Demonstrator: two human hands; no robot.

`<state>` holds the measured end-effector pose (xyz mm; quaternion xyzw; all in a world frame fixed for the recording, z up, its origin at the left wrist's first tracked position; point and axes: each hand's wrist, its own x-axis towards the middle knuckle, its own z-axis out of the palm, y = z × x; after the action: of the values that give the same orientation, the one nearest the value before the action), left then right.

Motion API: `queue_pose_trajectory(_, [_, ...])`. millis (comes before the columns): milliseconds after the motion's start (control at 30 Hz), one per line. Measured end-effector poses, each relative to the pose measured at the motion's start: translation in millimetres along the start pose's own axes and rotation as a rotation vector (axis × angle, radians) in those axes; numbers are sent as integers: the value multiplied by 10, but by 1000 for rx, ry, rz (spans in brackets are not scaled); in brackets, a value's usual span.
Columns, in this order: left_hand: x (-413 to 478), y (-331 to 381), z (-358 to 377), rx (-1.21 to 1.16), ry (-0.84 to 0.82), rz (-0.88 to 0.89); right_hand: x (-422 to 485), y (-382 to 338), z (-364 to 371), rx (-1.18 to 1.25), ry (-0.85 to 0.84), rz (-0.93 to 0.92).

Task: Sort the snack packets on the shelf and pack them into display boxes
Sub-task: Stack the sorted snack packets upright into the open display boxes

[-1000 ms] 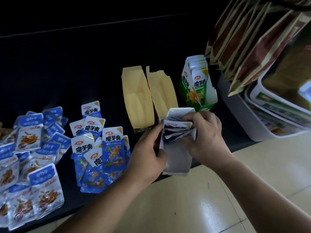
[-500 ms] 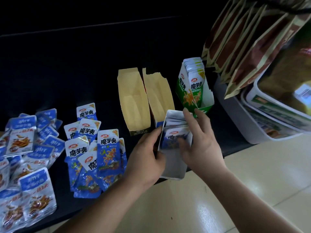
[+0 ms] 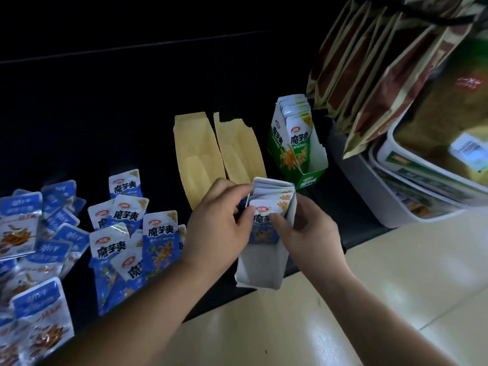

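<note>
You look down on a black shelf (image 3: 111, 122) whose back is lost in darkness, with a thin pale line running across it higher up. Below its front edge lies a glossy cream tiled floor (image 3: 396, 286), catching soft patches of light. At your right a pale grey tub (image 3: 367, 191) stands at the shelf's end, and brown bags (image 3: 364, 70) hang above it.

The left hand (image 3: 216, 228) hides the left wall of the box (image 3: 261, 268). The right hand (image 3: 309, 233) covers the low part of the front packet (image 3: 264, 215). At the left edge some packets (image 3: 10, 347) are cut off, and so are the hanging bags (image 3: 383, 62) up top. The words on the tub (image 3: 422, 199) are too blurry to read.
</note>
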<state>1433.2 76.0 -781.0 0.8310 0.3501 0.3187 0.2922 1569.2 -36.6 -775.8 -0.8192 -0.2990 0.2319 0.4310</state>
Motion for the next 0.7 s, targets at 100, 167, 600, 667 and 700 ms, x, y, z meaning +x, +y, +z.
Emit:
queue_pose_trajectory(100, [48, 31, 5, 61, 3, 82, -44, 24, 28, -1, -1, 0])
queue_pose_trajectory(167, [76, 44, 19, 91, -4, 99, -55, 55, 38, -11, -16, -4])
queue_pose_trajectory(600, [-121, 50, 129, -187, 18, -286, 19, 58, 15, -36, 26, 37])
queue_pose_trajectory(667, [-165, 39, 171, -264, 22, -345, 60, 54, 37, -43, 47, 82])
queue_pose_trajectory(700, [-168, 42, 182, -301, 25, -370, 79, 52, 52, -45, 56, 96])
